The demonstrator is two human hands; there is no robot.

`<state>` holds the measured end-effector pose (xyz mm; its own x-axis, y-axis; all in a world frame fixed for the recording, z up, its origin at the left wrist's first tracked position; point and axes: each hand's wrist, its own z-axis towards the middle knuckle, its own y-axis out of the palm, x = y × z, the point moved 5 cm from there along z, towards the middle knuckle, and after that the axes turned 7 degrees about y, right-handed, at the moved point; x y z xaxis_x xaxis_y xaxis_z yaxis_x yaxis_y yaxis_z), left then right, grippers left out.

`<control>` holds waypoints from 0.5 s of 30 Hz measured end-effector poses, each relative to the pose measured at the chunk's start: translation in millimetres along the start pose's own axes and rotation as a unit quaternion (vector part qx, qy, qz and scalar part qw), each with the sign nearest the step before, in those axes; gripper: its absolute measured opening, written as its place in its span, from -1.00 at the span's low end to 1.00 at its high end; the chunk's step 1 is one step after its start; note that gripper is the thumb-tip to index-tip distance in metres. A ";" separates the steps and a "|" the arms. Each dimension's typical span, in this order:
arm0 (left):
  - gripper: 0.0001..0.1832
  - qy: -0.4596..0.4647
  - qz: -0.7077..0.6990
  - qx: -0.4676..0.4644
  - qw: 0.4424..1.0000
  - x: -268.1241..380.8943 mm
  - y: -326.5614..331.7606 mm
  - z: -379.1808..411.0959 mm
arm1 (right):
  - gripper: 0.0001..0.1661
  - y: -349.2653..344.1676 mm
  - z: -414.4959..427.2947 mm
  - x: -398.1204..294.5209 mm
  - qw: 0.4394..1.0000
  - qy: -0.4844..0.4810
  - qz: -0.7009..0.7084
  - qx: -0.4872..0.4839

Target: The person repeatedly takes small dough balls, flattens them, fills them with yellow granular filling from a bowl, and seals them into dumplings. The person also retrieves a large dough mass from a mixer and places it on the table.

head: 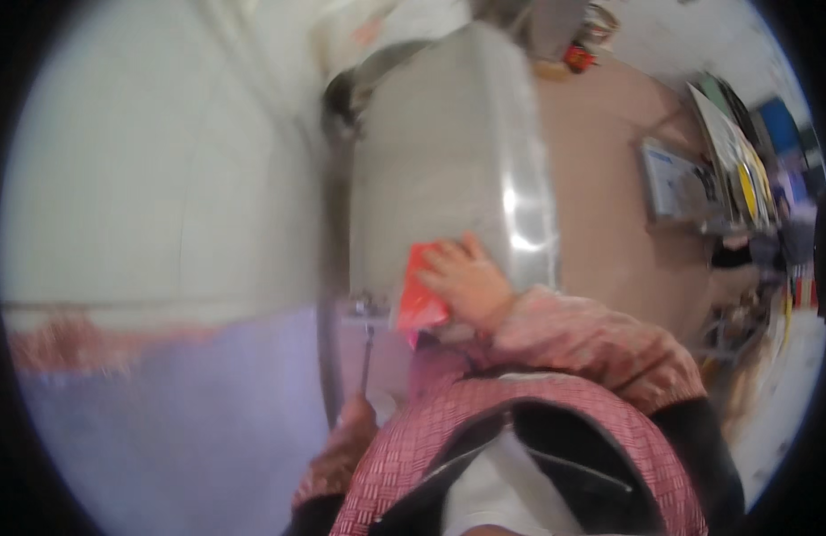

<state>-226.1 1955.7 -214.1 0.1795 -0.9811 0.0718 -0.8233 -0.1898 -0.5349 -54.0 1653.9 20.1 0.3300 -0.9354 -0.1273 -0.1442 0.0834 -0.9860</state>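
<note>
My right hand point(472, 280) lies palm down on a red, cloth-like piece point(421, 295), its fingers spread over the upper right part. Hand and cloth are at the near end of a long grey flat surface point(426, 174), which looks like a conveyor belt. A shiny metal rail point(520, 201) runs along its right side, close to my wrist. Of my left arm only the pink patterned sleeve point(336, 452) can be made out, low beside my body; the hand itself is not visible.
A large pale panel point(131, 187) stands to the left. A thin rod point(367, 362) hangs below a small metal fitting point(362, 305) at the near left corner. On the right, a framed screen or board point(681, 184) rises above the reddish-brown floor point(600, 201). Red and brown items point(579, 59) lie beyond.
</note>
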 end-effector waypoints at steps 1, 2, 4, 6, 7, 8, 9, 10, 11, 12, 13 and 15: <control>-0.69 0.041 0.059 -0.028 0.997 2.9 -1.8 10.9 | -0.41 0.7 -6.8 11.9 0.999 0.019 0.025 -0.025; -0.72 0.043 0.039 0.023 0.998 -7.5 11.5 19.3 | -0.34 -0.2 -9.7 16.8 0.998 0.025 0.043 -0.040; -0.72 0.053 0.005 0.098 0.994 -9.4 28.0 16.9 | -0.35 1.8 -17.8 28.0 0.999 0.023 0.029 -0.027; -0.71 0.051 -0.016 0.092 0.994 3.2 24.9 2.9 | -0.34 3.4 -27.7 42.7 0.999 0.034 0.022 -0.016; -0.70 0.040 -0.026 0.071 0.996 9.7 21.4 -3.4 | -0.33 4.6 -33.6 49.8 0.999 0.041 0.021 -0.012; -0.70 0.032 -0.028 0.056 0.998 7.4 8.5 -0.6 | -0.31 4.4 -29.0 53.6 0.998 0.054 0.023 0.000; -0.69 0.037 -0.036 0.075 0.996 6.1 1.2 -0.7 | -0.31 2.7 -30.5 58.4 0.998 0.060 0.016 0.000; -0.68 0.042 -0.045 0.094 0.994 2.2 -4.4 -1.1 | -0.31 2.1 -32.8 62.4 0.998 0.067 0.008 -0.001; -0.67 0.043 -0.055 0.114 0.991 1.4 -11.1 -7.1 | -0.31 -0.7 -35.9 66.8 0.998 0.069 0.003 -0.001; -0.63 0.023 -0.040 0.039 0.998 7.5 -22.0 -11.8 | -0.31 -1.1 -39.2 73.0 0.998 0.066 -0.005 0.003; -0.63 0.026 -0.039 0.044 0.998 6.4 -19.7 -16.2 | -0.32 -3.5 -43.3 77.2 0.998 0.066 0.014 0.006; -0.63 0.033 -0.037 0.056 0.997 1.3 11.4 2.1 | -0.33 18.7 -58.1 92.7 0.997 0.067 0.048 0.013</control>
<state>-234.1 1952.3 -221.8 0.1993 -0.9653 0.1686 -0.7430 -0.2611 -0.6163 -80.4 1548.8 -3.8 0.1878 -0.9602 -0.2069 -0.1448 0.1813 -0.9727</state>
